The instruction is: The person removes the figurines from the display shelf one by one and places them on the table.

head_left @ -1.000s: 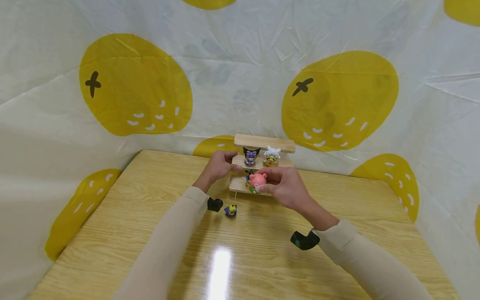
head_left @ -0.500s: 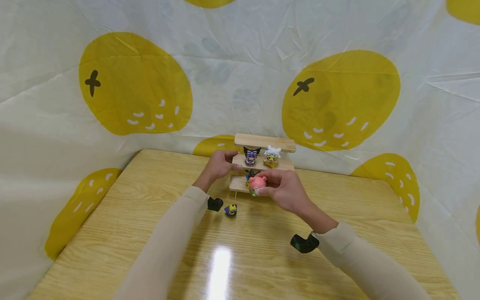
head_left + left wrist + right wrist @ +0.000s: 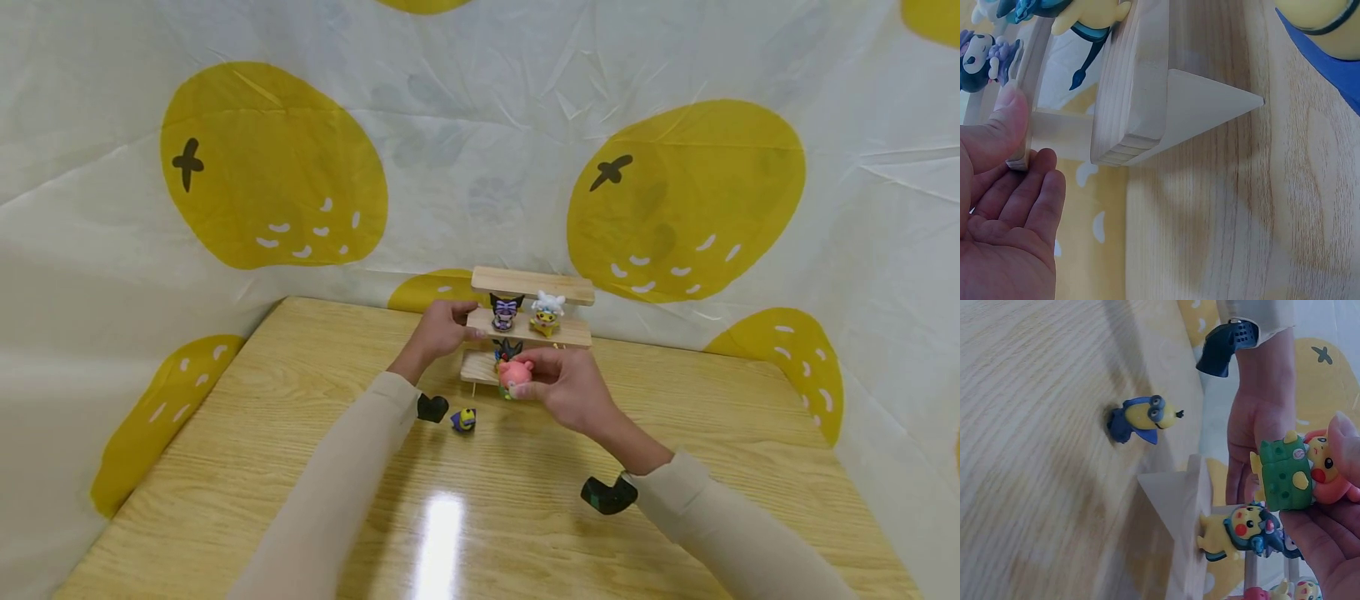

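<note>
My left hand [image 3: 442,329] grips the left end of the middle board of a wooden tiered shelf [image 3: 480,323]; the left wrist view shows the thumb above and fingers below. My right hand [image 3: 573,387] pinches a pink-hooded figurine [image 3: 516,374] before the lowest board. Seen from the right wrist, this figurine has a yellow face and a green studded body [image 3: 1285,475]. Behind it, a yellow figurine with a dark hood [image 3: 1241,528] stands on the lowest board. The middle board bears a purple-and-black figurine [image 3: 506,313] and a white-hooded yellow figurine [image 3: 547,313].
A yellow figurine in blue with goggles [image 3: 464,420] stands on the wood-grain table [image 3: 300,467], in front of the shelf's left side. Behind the shelf hangs a white cloth [image 3: 480,192] with yellow fruit prints. Dark wrist-worn devices [image 3: 609,495] jut from both sleeves.
My right hand has lowered slightly towards me with the pink-hooded figurine, showing more of the dark-hooded one behind it. The left hand keeps its place on the shelf.
</note>
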A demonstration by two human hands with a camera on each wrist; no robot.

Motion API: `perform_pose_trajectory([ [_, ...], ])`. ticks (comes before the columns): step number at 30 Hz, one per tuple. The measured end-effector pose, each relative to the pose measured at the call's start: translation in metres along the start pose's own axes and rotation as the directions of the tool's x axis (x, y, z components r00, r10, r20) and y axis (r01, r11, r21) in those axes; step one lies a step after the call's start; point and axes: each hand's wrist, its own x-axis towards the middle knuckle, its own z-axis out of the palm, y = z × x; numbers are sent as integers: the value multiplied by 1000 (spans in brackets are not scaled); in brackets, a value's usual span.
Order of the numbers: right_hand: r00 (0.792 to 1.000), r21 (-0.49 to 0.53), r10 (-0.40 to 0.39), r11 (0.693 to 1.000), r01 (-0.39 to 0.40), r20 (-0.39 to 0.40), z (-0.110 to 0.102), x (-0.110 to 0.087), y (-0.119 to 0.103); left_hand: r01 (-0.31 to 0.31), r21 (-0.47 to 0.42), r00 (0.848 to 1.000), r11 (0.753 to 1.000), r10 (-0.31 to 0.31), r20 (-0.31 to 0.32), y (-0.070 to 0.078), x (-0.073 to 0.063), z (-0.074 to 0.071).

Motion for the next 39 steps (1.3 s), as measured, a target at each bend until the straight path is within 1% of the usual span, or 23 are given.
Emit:
perform_pose_trajectory([
  [7, 1000, -20, 7, 1000, -7, -2, 5, -2, 6, -11, 24, 1000, 1000, 11, -6, -1, 1, 0],
  [23, 1000, -26, 26, 999, -26, -4, 14, -6, 17, -19, 31, 1000, 999, 19, -3, -1, 1, 0],
  [27, 999, -19, 37, 999, -37, -18, 17, -7, 19, -16, 32, 1000, 999, 16, -2, 0, 0, -1],
  [33, 999, -25, 25, 999, -25, -27, 18, -8, 22, -8, 25, 1000, 1000, 8, 2, 0, 1, -1],
  [39, 999, -15, 32, 999, -33, -20, 21, -9, 26, 1, 10, 1000, 1000, -1, 1, 0, 2, -1],
])
